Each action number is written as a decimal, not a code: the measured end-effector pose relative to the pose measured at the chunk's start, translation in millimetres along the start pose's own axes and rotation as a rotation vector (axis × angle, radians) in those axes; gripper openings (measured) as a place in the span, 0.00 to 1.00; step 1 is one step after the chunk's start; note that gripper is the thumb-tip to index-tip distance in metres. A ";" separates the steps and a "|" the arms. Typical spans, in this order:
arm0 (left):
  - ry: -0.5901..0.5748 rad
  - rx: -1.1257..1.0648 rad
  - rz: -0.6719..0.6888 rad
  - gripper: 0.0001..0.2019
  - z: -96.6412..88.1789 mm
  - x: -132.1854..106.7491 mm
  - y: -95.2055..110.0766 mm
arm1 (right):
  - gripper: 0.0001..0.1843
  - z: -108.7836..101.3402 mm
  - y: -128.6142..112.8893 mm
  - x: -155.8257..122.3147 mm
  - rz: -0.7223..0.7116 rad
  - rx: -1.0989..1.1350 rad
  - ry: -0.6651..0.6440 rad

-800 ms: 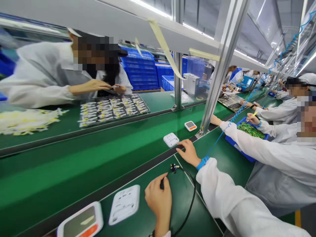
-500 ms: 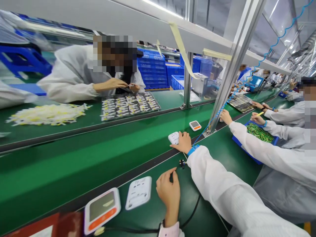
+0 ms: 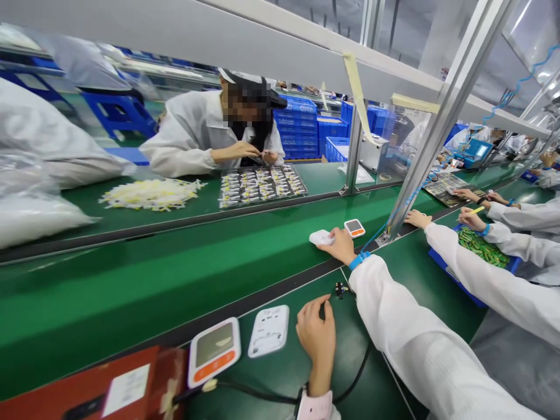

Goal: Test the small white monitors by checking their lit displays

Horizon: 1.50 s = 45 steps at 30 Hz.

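Note:
My right hand (image 3: 340,245) reaches out over the green conveyor belt (image 3: 175,274) and grips a small white device (image 3: 321,237) at its right edge. A blue wrist strap (image 3: 359,260) circles that wrist. My left hand (image 3: 317,335) rests on the near green bench, fingers curled on a black cable (image 3: 350,373) whose plug end (image 3: 339,289) lies just beyond it. A white device shell (image 3: 269,331) and a white monitor with an orange button (image 3: 214,350) lie to the left of that hand.
A second orange-button monitor (image 3: 354,227) sits on the belt by a metal post (image 3: 420,169). A red box (image 3: 109,385) is at bottom left. Across the belt a person works over a parts tray (image 3: 260,184) beside a yellow-white pile (image 3: 151,193). Co-workers' arms reach a blue bin (image 3: 475,291) at right.
My right hand has moved from the bench edge out onto the belt and closed on the white device. My view has swung left. The left hand stays on the cable.

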State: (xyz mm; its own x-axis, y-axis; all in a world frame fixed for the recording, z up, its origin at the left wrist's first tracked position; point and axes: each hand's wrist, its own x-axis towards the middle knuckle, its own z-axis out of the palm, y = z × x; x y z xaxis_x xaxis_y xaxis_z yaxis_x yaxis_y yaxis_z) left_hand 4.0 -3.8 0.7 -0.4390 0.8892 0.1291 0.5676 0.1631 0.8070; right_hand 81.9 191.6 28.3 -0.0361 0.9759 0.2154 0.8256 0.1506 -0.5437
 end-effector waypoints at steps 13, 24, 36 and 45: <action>-0.035 0.033 0.000 0.13 -2.5 1.9 -1.6 | 0.24 23.7 2.1 37.2 -0.123 -0.029 0.081; 0.001 0.057 0.015 0.13 1.3 2.1 -5.8 | 0.38 -5.6 44.4 9.2 0.250 0.073 0.054; -0.003 0.011 0.020 0.13 1.6 0.2 -8.6 | 0.41 -92.9 20.8 -51.7 -0.041 1.097 -0.028; -0.006 0.004 0.026 0.14 0.1 -1.6 -9.5 | 0.37 -149.3 -18.0 -84.0 -0.103 1.322 -0.179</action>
State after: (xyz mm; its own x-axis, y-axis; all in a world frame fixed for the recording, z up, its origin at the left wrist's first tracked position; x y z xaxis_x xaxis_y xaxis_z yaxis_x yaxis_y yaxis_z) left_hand -0.6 -6.7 -7.2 -0.4197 0.8957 0.1470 0.5821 0.1414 0.8007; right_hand 154.1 83.3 141.1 -0.2211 0.9429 0.2491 -0.3431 0.1639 -0.9249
